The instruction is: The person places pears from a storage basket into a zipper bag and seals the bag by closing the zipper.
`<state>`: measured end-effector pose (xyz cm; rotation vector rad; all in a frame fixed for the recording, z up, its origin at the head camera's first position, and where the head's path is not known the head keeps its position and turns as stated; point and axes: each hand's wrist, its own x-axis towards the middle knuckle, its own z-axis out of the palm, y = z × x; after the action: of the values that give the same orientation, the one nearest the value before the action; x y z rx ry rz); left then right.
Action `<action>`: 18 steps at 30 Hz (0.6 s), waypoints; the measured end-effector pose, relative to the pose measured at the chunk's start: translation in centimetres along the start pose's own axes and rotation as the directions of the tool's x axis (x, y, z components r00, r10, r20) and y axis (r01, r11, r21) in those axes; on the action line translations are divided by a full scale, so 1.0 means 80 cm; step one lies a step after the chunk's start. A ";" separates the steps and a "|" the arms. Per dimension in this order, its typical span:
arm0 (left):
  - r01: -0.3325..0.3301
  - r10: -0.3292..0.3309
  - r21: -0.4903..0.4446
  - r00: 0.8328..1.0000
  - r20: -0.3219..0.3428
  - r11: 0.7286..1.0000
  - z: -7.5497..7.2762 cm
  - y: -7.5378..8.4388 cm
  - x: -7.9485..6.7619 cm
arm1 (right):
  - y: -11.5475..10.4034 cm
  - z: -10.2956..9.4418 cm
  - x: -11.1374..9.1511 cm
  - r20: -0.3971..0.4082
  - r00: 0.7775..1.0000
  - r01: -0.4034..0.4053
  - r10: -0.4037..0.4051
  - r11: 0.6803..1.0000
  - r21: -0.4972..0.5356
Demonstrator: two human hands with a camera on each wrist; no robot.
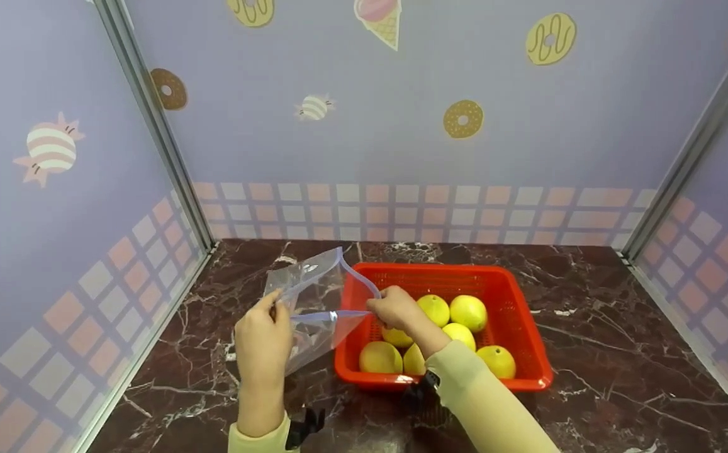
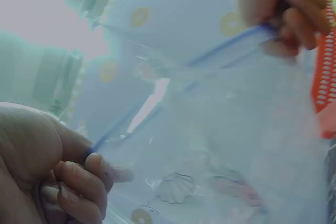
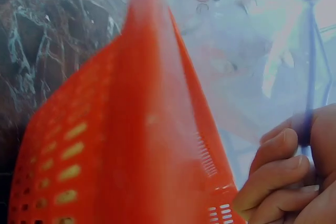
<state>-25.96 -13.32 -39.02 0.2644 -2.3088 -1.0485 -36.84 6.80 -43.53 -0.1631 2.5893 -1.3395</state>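
Note:
A clear zip bag [image 1: 313, 333] with a blue-violet zip strip is stretched between both hands, its mouth spread apart. My left hand [image 1: 264, 340] pinches one end of the strip, and the left wrist view shows printed shell shapes on the plastic [image 2: 210, 129]. The other end is pinched by my right hand [image 1: 398, 309], which is above the left part of a red basket [image 1: 530, 340]. Several yellow round fruits [image 1: 468, 313], like citrus, lie in the basket. In the right wrist view the bag [image 3: 236, 51] hangs beside the basket's rim [image 3: 152, 77].
The basket stands on a dark red marbled table [image 1: 609, 352]. Purple panels with printed sweets [image 1: 389, 145] enclose the back and both sides, joined by metal posts [image 1: 162, 126]. Dark straps [image 1: 306, 429] sit at the wrists.

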 end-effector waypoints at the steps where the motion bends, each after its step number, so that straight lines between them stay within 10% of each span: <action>1: -0.009 0.009 0.006 1.000 0.007 1.000 -0.001 0.001 -0.001 | 0.001 -0.001 0.001 0.010 1.000 -0.005 0.005 1.000 -0.007; 8: -0.066 0.063 0.018 0.990 0.128 0.998 0.019 0.004 -0.001 | 0.002 -0.001 -0.002 0.072 0.997 0.013 -0.010 0.999 -0.042; 18: -0.114 0.109 0.043 0.988 0.114 0.993 0.047 -0.002 0.001 | 0.002 -0.005 -0.008 0.083 0.995 0.063 -0.058 0.996 -0.069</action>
<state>-28.23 -11.15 -41.04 0.0967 -2.4210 -0.9733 -36.33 7.32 -43.37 -0.3034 2.5852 -1.2336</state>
